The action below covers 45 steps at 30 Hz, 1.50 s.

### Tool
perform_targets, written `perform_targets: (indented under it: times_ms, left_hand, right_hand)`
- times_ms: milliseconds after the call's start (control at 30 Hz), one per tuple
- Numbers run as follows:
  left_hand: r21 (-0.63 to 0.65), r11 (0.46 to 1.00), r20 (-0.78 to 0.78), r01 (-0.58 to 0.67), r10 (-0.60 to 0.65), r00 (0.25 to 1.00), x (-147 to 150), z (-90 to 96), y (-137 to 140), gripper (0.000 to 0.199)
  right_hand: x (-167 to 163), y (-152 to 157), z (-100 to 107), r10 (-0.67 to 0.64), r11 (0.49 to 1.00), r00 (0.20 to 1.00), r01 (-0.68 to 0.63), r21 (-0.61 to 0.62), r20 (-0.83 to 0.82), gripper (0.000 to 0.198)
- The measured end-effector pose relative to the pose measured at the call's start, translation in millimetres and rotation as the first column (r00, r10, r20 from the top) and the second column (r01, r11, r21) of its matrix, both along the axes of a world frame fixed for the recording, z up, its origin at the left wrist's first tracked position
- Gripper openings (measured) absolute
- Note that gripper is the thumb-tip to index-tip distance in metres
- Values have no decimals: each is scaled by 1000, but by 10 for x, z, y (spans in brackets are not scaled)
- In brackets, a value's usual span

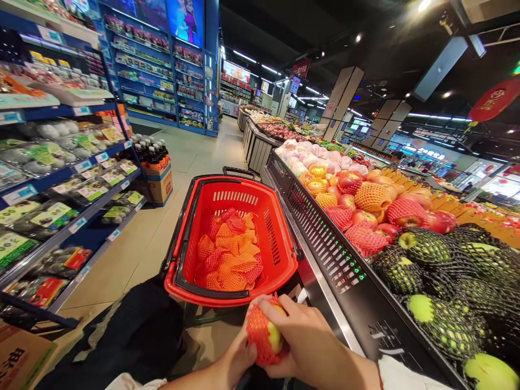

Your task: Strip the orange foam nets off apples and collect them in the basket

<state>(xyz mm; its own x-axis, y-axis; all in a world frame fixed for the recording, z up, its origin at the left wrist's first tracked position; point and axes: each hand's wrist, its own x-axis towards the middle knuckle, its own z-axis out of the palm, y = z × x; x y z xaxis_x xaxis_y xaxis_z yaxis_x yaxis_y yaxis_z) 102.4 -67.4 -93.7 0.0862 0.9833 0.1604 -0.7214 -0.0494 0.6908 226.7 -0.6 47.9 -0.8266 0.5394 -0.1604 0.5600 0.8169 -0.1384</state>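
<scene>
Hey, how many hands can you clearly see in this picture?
2: your left hand and right hand, both around the netted fruit, near the red basket. Any in the background are too small to tell.

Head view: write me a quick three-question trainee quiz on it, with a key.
1. What do the left hand and right hand hold together?
2. True or false: the netting inside the red basket is all black.
3. What colour netting covers the green fruits on the right: A white, B black, C pink?

Key: 1. A fruit partly wrapped in an orange-red net. 2. False; it is orange and red. 3. B.
</scene>
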Motion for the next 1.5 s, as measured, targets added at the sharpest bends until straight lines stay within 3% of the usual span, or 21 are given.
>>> perform_targets:
  times_ms: [133, 200, 300, 400, 467, 533, 633, 700, 800, 900, 1000, 1100, 1167, 1267, 1400, 1433, 1500]
  left_hand:
    - [133, 975, -151, 177, -157, 976, -202, 186, 30, 91]
    - [170, 969, -240, 181, -137, 961, -322, 289, 69, 99]
    - [179, 984, -445, 13, 69, 893, -523, 492, 153, 96]
    - [254, 947, -660, -197, 318, 681, -706, 856, 304, 86]
    - [300, 906, -698, -298, 421, 579, -765, 1188, 466, 80]
    - [335, 865, -654, -373, 498, 569, -744, 1532, 690, 75]
    - [376, 849, -553, -370, 527, 645, -563, 1938, 1135, 71]
    - [428, 854, -526, -295, 500, 688, -367, 2088, 1480, 71]
    - [540, 825, -527, -167, 487, 697, -9, 2164, 1976, 74]
    - [630, 770, -560, -103, 542, 627, 358, 2192, 2323, 79]
    - [700, 712, -576, -64, 614, 539, 679, 2249, 2496, 81]
    - [764, 645, -566, -11, 678, 469, 937, 2279, 2598, 81]
    - [745, 665, -624, 53, 666, 408, 1070, 2253, 2665, 82]
    - [616, 760, -783, 206, 561, 270, 1187, 2186, 2751, 85]
    - [552, 750, -821, 364, 566, 79, 1147, 2165, 2821, 83]
    - [547, 743, -820, 387, 569, 67, 1108, 2171, 2839, 81]
    - [556, 718, -819, 419, 558, 132, 1012, 2185, 2890, 73]
  right_hand:
    - [59, 16, -51, 165, 980, 980, -150, 131, -110, 92]
    - [87, 33, -85, 215, 966, 959, -181, 185, -184, 96]
    - [88, 42, -109, 199, 967, 936, -140, 211, -290, 100]
    - [16, 25, -70, -25, 982, 942, 85, 169, -334, 104]
    - [-38, 16, -45, -225, 964, 948, 250, 87, -227, 102]
    - [-53, 22, -79, -303, 953, 953, 303, 23, 5, 107]
    - [24, 52, -275, -175, 979, 912, 201, -32, 370, 124]
    - [109, 81, -414, -78, 990, 857, 126, -60, 510, 117]
    - [194, 159, -433, -9, 994, 857, 64, -89, 515, 93]
    - [198, 298, -255, 52, 998, 915, -33, -53, 399, 84]
    - [183, 440, -124, 33, 996, 932, -60, 64, 360, 83]
    - [178, 499, -120, -21, 998, 918, -4, 63, 397, 88]
    - [165, 479, -129, -11, 1000, 903, 11, 2, 429, 88]
    - [123, 406, -93, 35, 998, 887, -6, -63, 461, 82]
    - [84, 355, -32, 81, 995, 873, -44, -89, 481, 76]
    - [85, 356, -33, 84, 995, 872, -48, -87, 482, 76]
    - [95, 369, -56, 75, 997, 881, -49, -68, 467, 78]
